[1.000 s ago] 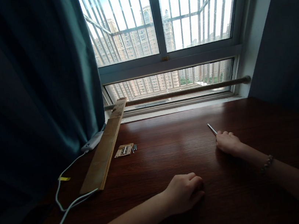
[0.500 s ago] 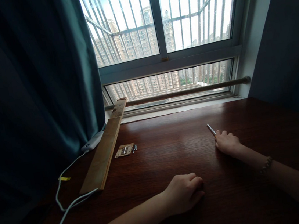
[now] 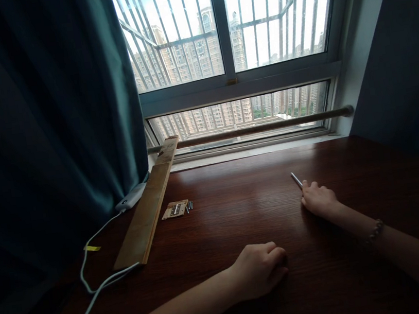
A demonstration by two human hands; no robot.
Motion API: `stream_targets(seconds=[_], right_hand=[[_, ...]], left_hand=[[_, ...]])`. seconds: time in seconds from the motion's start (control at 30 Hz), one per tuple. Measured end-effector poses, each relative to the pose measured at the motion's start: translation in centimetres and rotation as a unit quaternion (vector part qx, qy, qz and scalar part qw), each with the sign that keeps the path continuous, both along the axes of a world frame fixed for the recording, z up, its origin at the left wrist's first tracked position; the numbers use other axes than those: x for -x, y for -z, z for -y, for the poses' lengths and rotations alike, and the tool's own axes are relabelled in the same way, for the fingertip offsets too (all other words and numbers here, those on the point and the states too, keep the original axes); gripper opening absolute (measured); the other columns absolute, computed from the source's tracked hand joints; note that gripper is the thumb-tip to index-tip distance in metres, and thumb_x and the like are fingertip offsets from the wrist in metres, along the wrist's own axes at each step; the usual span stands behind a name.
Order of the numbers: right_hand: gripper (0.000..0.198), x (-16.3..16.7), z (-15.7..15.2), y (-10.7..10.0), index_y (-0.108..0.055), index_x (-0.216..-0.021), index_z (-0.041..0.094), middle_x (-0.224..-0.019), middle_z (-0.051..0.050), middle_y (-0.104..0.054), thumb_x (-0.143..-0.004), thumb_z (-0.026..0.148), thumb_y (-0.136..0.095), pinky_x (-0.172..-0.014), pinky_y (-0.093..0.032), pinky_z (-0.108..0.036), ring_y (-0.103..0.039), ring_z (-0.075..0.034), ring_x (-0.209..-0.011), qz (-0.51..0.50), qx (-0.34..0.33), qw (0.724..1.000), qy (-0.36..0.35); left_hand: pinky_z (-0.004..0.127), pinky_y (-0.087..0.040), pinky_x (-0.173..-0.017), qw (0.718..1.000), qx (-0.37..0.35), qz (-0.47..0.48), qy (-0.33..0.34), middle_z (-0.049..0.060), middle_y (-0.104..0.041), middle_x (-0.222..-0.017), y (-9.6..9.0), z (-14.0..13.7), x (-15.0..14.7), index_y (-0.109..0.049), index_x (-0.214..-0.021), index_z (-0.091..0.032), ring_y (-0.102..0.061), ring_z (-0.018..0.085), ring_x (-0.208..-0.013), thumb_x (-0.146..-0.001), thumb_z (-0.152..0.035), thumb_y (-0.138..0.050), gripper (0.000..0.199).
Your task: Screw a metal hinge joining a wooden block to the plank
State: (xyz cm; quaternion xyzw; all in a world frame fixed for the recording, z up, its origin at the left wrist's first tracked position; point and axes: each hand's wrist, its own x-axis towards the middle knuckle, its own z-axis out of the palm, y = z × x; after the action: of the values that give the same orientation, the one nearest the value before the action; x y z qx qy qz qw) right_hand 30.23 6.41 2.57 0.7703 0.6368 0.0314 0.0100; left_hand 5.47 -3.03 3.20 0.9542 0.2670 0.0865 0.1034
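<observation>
My right hand point(image 3: 319, 199) lies on the dark red-brown table with its fingers closed over a thin pale rod point(image 3: 296, 180). Only the far end of the rod sticks out, toward the window; the rest is hidden under the hand. Nearer to me, my left hand point(image 3: 260, 270) rests on the tabletop in a loose fist, and nothing shows between its fingers. Farther off to the left lies a small flat brown piece point(image 3: 175, 209) with metal parts on it. Several screws point(image 3: 189, 206) lie close by its right side.
A long wooden board point(image 3: 145, 215) slants across the left side, its far end by the window rail point(image 3: 260, 129). Beyond its left edge are a white power strip point(image 3: 131, 197) and a looping white cable point(image 3: 92, 298). A dark teal curtain point(image 3: 108, 103) hangs at the left.
The whole view has shifted very slightly. Both hands stay in place, and the rod is still under the right hand.
</observation>
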Motion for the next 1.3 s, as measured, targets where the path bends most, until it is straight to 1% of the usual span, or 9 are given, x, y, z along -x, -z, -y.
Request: stream_targets(seconds=[0.17,0.27,0.33,0.43,0.53,0.67,0.77,1.0,1.3], right_hand=[[0.047,0.8,1.0,-0.5,-0.042,-0.121,0.005,-0.104,-0.023,-0.051,-0.079,0.026,-0.047,-0.068,-0.041,-0.044,-0.051,-0.039,-0.093,0.048,-0.122,0.991,-0.022],[0.042,2.4,2.5,-0.8,-0.044,-0.119,0.007,-0.109,-0.021,-0.049,-0.080,0.024,-0.045,-0.080,-0.039,-0.046,-0.044,-0.036,-0.103,0.041,-0.204,0.966,-0.150],[0.038,4.0,3.6,-0.7,-0.047,-0.116,0.009,-0.111,-0.017,-0.049,-0.080,0.023,-0.045,-0.087,-0.037,-0.043,-0.042,-0.031,-0.106,-0.003,-0.209,0.943,-0.261],[0.031,6.9,5.0,-0.3,-0.051,-0.110,0.013,-0.107,-0.013,-0.052,-0.080,0.022,-0.046,-0.088,-0.040,-0.036,-0.044,-0.025,-0.103,-0.085,-0.180,0.907,-0.371],[0.027,9.8,5.3,-0.2,-0.053,-0.105,0.015,-0.104,-0.011,-0.053,-0.078,0.020,-0.049,-0.085,-0.043,-0.035,-0.046,-0.023,-0.100,-0.131,-0.156,0.878,-0.433],[0.025,13.1,4.0,-0.2,-0.053,-0.104,0.014,-0.104,-0.011,-0.053,-0.080,0.021,-0.048,-0.084,-0.045,-0.035,-0.047,-0.022,-0.099,-0.175,-0.163,0.853,-0.464],[0.025,14.7,2.7,0.6,-0.052,-0.104,0.014,-0.108,-0.012,-0.051,-0.081,0.019,-0.046,-0.086,-0.044,-0.035,-0.046,-0.021,-0.102,-0.216,-0.196,0.842,-0.453],[0.024,14.9,2.4,2.0,-0.051,-0.104,0.015,-0.109,-0.013,-0.051,-0.081,0.018,-0.046,-0.085,-0.045,-0.037,-0.048,-0.021,-0.101,-0.239,-0.176,0.827,-0.478],[0.023,14.8,2.5,1.7,-0.050,-0.103,0.015,-0.108,-0.012,-0.051,-0.081,0.018,-0.046,-0.085,-0.044,-0.036,-0.049,-0.021,-0.099,-0.234,-0.158,0.833,-0.476]], left_hand=[[0.021,-0.042,-0.063,1.000,0.014,0.014,0.004,0.003,-0.059,-0.088,-0.1,0.0,0.0,-0.050,-0.098,-0.020,-0.056,0.013,-0.071,-0.082,-0.035,-0.040,0.024],[0.019,-0.041,-0.063,0.998,0.057,0.041,0.005,0.002,-0.061,-0.082,-0.6,-0.6,0.2,-0.054,-0.095,-0.020,-0.056,0.011,-0.070,-0.082,-0.035,-0.042,0.023],[0.018,-0.041,-0.062,0.994,0.081,0.070,-0.034,0.001,-0.062,-0.076,-1.1,-1.9,0.7,-0.057,-0.092,-0.019,-0.056,0.010,-0.066,-0.083,-0.034,-0.042,0.023],[0.019,-0.040,-0.058,0.978,0.081,0.113,-0.156,0.002,-0.063,-0.073,-1.7,-5.1,2.6,-0.059,-0.089,-0.017,-0.055,0.010,-0.062,-0.082,-0.033,-0.043,0.024],[0.022,-0.041,-0.062,0.946,0.025,0.097,-0.308,0.005,-0.064,-0.073,-1.9,-9.0,5.8,-0.061,-0.080,-0.016,-0.057,0.013,-0.066,-0.079,-0.035,-0.047,0.024],[0.027,-0.043,-0.067,0.870,-0.041,-0.008,-0.491,0.009,-0.065,-0.078,-1.5,-12.7,10.6,-0.062,-0.079,-0.015,-0.060,0.019,-0.075,-0.078,-0.036,-0.048,0.025],[0.032,-0.044,-0.068,0.810,-0.084,-0.081,-0.575,0.013,-0.063,-0.084,-0.7,-13.8,13.4,-0.060,-0.089,-0.014,-0.060,0.024,-0.081,-0.079,-0.040,-0.044,0.032],[0.033,-0.045,-0.067,0.785,-0.149,-0.134,-0.587,0.015,-0.054,-0.100,1.3,-14.4,15.2,-0.059,-0.095,-0.012,-0.057,0.025,-0.085,-0.082,-0.040,-0.036,0.039],[0.033,-0.043,-0.070,0.802,-0.157,-0.132,-0.561,0.015,-0.054,-0.097,1.8,-14.3,14.8,-0.061,-0.093,-0.008,-0.056,0.024,-0.086,-0.084,-0.031,-0.033,0.038]])
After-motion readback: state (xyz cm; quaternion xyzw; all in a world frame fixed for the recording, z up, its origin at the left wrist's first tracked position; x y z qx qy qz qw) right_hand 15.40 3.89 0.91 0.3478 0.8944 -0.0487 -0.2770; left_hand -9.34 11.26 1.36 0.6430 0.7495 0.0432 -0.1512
